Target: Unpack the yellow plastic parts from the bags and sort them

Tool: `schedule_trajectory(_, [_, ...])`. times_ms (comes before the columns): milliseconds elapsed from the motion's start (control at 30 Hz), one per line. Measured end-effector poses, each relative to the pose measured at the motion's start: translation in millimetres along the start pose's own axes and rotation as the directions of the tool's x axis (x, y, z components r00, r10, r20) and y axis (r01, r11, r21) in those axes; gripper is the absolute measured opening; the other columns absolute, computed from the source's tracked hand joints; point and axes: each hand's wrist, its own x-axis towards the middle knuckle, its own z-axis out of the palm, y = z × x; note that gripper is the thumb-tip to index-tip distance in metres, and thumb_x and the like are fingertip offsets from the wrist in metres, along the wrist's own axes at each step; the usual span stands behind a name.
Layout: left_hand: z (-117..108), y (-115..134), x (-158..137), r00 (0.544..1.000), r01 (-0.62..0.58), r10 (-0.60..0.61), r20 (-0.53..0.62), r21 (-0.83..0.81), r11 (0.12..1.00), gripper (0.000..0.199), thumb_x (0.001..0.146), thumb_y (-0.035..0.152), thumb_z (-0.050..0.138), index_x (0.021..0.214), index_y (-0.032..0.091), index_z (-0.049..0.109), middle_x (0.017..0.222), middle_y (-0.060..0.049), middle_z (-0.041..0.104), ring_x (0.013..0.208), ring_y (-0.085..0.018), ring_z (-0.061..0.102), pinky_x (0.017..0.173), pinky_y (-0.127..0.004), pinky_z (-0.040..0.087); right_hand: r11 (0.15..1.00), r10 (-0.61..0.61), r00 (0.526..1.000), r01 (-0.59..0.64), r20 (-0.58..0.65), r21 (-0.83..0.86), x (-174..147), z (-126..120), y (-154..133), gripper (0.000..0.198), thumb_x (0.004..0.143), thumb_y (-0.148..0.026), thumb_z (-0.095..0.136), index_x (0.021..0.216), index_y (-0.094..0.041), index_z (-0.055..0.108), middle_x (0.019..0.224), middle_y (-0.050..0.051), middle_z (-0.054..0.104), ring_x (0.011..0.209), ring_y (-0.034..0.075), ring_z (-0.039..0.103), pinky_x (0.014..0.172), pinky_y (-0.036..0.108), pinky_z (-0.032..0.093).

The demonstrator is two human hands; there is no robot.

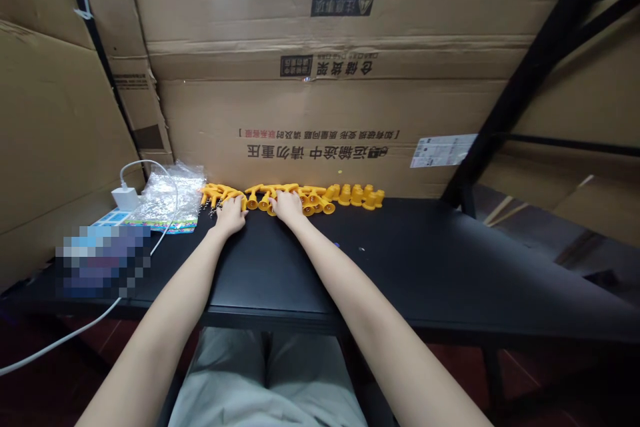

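Along the back of the black table (280,267) lies a row of small yellow plastic pieces. My left hand (231,216) is on the left part, its fingers curled round a yellow plastic piece (243,202) beside a pile of branched yellow pieces (213,193). My right hand (289,207) is a little further right, its fingers bent over yellow horn-shaped pieces; its fingertips are partly hidden among them. Flared yellow pieces (327,207) lie right of it with their round mouths facing me. Stepped yellow cups (357,197) stand in a group at the right end.
Tall cardboard (320,103) walls off the back, and another cardboard panel (45,133) stands left. A clear plastic bag (173,190), a white charger (125,198) with its cable and a blurred-out object (105,260) are on the left. A black metal post (520,73) slants at right.
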Motion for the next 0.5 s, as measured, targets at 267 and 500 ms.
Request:
schedule_trajectory(267, [-7,4,8,0.888,0.035,-0.244,-0.39,-0.47,0.882,0.047,0.091,0.034,0.043,0.135,0.019,0.04,0.128,-0.016,0.055,0.125,-0.03,0.047,0.106,-0.051,0.034,0.968,-0.094,0.944,0.161,-0.317,0.194,5,-10,35,0.043,0.095,-0.023,0.033,0.129,-0.01,0.056,0.135,0.014,0.056,0.128,0.021,0.048,0.113,0.04,0.027])
schedule_trajectory(500, [-7,-3,22,0.751,-0.124,-0.508,-0.422,-0.845,0.52,0.035,0.093,0.04,0.041,0.123,0.022,0.043,0.119,-0.012,0.056,0.112,-0.018,0.054,0.101,-0.031,0.042,0.94,0.212,0.759,0.013,-0.615,0.34,-13,-16,123,0.044,0.087,-0.02,0.032,0.123,-0.013,0.058,0.13,0.015,0.057,0.125,0.023,0.048,0.108,0.041,0.034])
